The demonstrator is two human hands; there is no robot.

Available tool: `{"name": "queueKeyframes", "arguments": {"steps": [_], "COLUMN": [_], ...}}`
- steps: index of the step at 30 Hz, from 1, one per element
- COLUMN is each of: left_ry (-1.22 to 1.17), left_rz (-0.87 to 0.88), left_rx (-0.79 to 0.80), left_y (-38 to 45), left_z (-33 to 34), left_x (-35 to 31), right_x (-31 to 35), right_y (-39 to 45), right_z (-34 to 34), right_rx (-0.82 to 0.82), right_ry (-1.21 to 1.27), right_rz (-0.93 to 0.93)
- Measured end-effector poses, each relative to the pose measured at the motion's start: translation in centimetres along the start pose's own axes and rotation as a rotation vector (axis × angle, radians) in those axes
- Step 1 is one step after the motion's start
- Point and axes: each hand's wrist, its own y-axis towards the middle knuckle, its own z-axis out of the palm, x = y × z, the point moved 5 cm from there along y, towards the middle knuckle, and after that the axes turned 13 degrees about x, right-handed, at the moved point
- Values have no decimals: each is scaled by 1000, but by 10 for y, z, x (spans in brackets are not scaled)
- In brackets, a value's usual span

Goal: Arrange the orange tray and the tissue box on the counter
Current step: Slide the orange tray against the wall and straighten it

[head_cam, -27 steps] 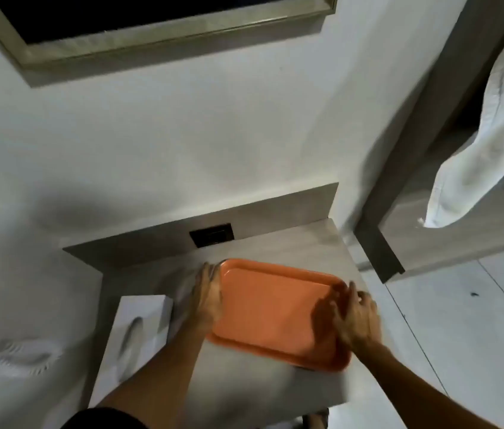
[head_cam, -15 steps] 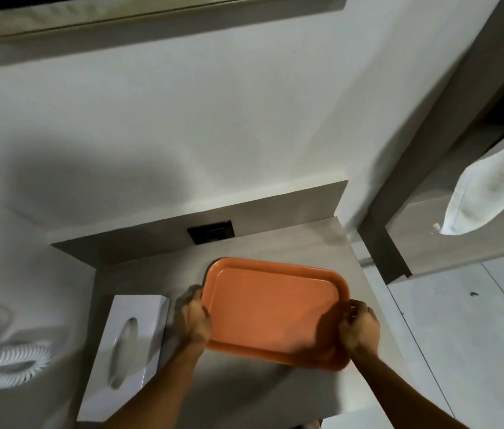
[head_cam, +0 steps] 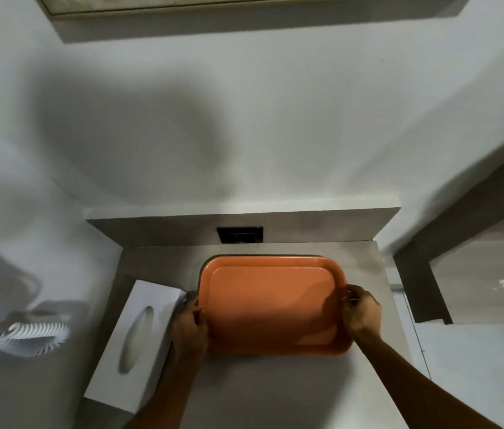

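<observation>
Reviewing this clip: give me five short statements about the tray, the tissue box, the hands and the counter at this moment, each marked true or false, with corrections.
1. Both hands grip the orange tray, left hand on its left edge, right hand on its right edge. True.
2. The tissue box sits right of the tray. False: it lies to its left.
3. The tray holds several cups. False: nothing lies in it.
4. A dark wall socket sits in the panel behind the tray. True.
5. The tissue box stands on the tray. False: it lies on the counter, at its left edge.
</observation>
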Motion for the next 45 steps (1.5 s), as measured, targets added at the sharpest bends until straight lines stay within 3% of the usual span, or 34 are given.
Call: {"name": "queueKeyframes", "arguments": {"steps": [11, 14, 17, 20, 22, 30, 45], "left_ry": [-9, 24, 188, 414, 520, 739, 758], "left_rz": [21, 103, 335, 606, 649, 601, 549], "left_rx": [-28, -114, -146, 30, 161, 218, 270], "left_y": [13, -3, -24, -43, -52, -68, -39], "left_z": [4, 10, 25, 49, 64, 78, 79], "left_x": [9, -1, -12, 2, 26, 78, 64], "right_x": [-3, 0, -4, -29, -48, -78, -58], "right_y": [6, -13, -45, -75, -92, -111, -79], "right_z": [7, 15, 45, 79, 95, 100, 107], "right_rx": [-10, -33, 6, 148, 145, 91, 136], "right_ry": [102, -91, -406, -526, -616, -788, -793], "right_rz": [-60, -234, -540, -751, -821, -751, -688]}}
